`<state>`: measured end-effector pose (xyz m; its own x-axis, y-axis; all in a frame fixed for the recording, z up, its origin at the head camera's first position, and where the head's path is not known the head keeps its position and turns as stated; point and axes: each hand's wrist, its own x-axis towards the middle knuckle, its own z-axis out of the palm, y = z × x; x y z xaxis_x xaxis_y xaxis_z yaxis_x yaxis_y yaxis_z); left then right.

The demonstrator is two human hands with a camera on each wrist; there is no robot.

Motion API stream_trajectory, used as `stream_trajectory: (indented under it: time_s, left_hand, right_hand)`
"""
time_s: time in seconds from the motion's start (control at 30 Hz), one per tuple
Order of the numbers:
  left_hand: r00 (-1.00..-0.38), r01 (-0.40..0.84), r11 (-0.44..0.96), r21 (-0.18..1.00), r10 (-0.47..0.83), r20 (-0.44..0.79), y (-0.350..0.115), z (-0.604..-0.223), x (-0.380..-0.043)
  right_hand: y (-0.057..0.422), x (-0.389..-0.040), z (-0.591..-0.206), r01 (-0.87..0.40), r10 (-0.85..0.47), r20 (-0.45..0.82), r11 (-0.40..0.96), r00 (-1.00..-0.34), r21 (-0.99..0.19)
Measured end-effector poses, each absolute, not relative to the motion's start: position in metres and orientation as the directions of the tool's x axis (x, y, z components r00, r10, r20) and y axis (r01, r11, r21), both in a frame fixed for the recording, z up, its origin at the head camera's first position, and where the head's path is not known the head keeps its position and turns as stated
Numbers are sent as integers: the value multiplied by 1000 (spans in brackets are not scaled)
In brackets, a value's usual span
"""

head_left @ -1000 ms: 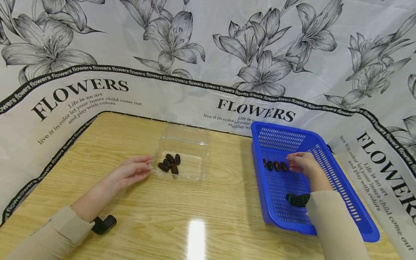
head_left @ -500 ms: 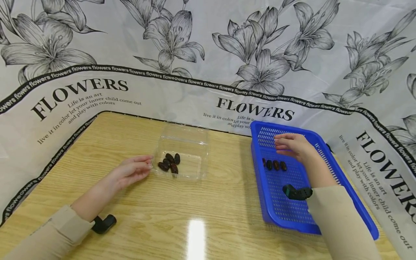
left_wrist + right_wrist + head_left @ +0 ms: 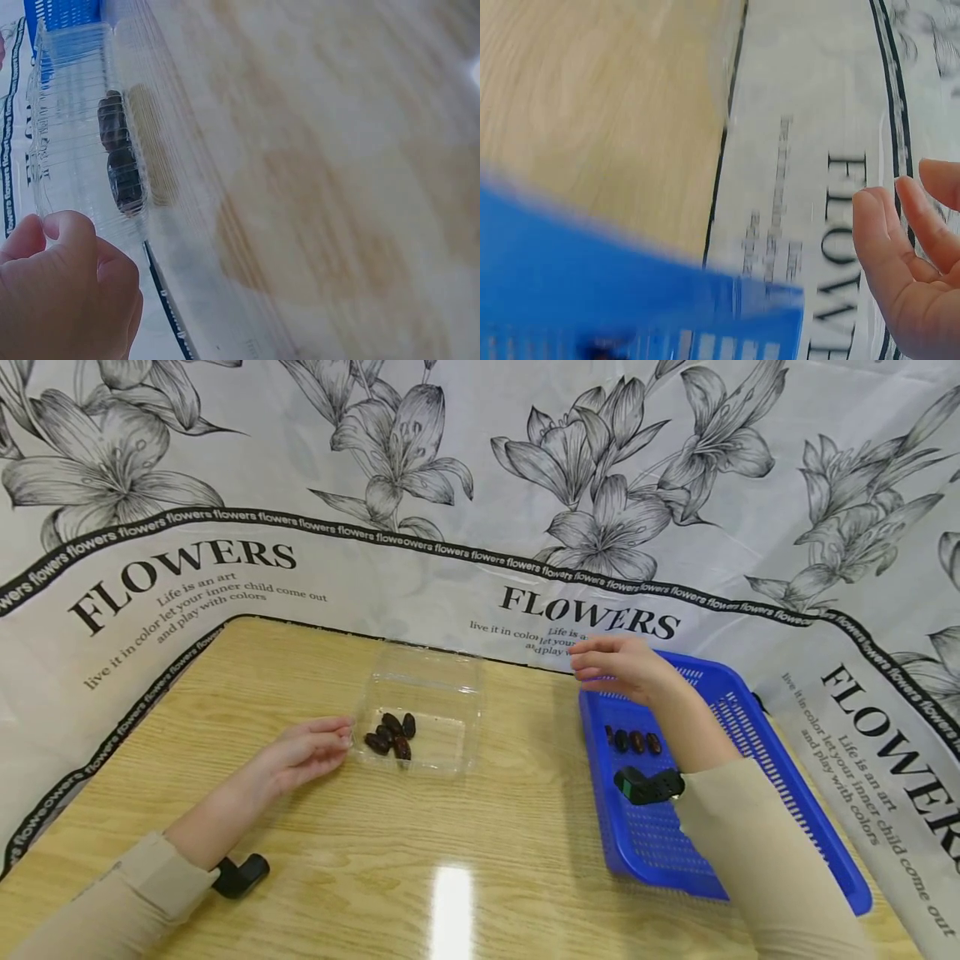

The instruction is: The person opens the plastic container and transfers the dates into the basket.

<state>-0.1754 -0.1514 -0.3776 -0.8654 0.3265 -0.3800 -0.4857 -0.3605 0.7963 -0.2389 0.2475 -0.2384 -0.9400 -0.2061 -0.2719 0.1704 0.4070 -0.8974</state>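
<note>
Clear plastic in the head view: my left hand [image 3: 307, 753] pinches the edge of the box [image 3: 442, 739], dates [image 3: 391, 725] just past those fingertips. My right hand [image 3: 626, 668], empty, fingers loosely straight, hides a corner of the basket [image 3: 652, 852]. Left wrist: the box's ribbed wall screens dates ahead of my fingers. Right wrist: lettered cloth [image 3: 787, 82] behind my parted fingers, blurred basket beside.

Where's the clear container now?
In the head view, the clear container sits left of centre on the table, between the left hand at its edge and the blue basket.
</note>
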Motion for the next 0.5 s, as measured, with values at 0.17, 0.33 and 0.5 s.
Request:
stream_trajectory:
  time_s: [0.17,0.33,0.5]
  left_hand:
    - [-866,-485,-365,795,327,-379,-152,-377,-176]
    - [-863,-491,-375,786,332,-380,-152,-375,-175]
    - [-862,-490,-382,783,345,-371,-151,-375,-176]
  right_hand:
    - [220,-243,-242,179,-246,-297,411,-923,-894]
    - [194,-245,-251,179,-305,-316,403,-898,-897]
    - [169,-246,-263,198,-345,-348,402,-872,-894]
